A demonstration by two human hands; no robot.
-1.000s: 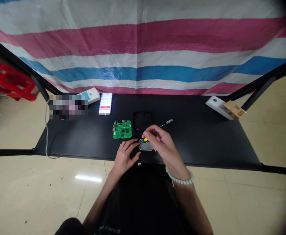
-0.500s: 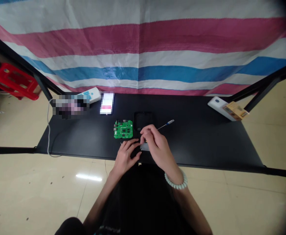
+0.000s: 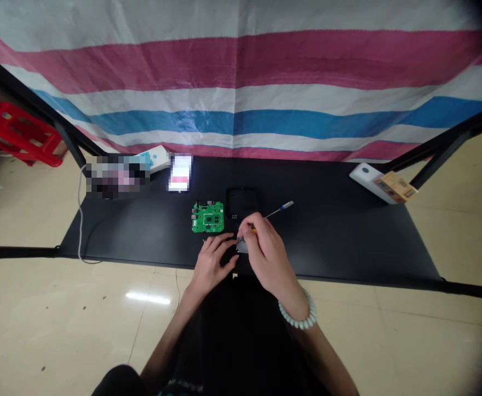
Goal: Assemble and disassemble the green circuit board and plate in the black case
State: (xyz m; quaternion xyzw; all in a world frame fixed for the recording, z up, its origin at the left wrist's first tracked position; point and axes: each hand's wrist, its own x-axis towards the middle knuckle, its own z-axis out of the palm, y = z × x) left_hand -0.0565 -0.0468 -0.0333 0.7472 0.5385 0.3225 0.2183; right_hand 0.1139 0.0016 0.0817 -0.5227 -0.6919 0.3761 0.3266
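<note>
My left hand (image 3: 214, 261) lies at the table's front edge. Its fingers and thumb are curved apart around the left side of a dark casing part with a silver plate (image 3: 242, 246), its black outline hard to tell from the table. Over that plate my right hand (image 3: 264, 250) is closed in a pinch; a small yellow thing (image 3: 255, 231) shows between its fingers, mostly hidden. Beyond the hands sits an open black plastic case (image 3: 242, 202). A green circuit board (image 3: 208, 218) is flat to its left. A screwdriver (image 3: 281, 209) with a blue-and-silver handle lies just beyond my right hand.
On the black table (image 3: 331, 236), a lit phone (image 3: 180, 173) and a white power strip (image 3: 157, 159) are at the back left. A white box (image 3: 370, 181) with a card (image 3: 396, 188) stands at the right. Striped sheeting (image 3: 232, 66) hangs behind; a red stool (image 3: 20, 135) is far left.
My right hand has shifted slightly and turned, uncovering more of the silver plate and the yellow thing in its fingers. My left hand has stayed in place.
</note>
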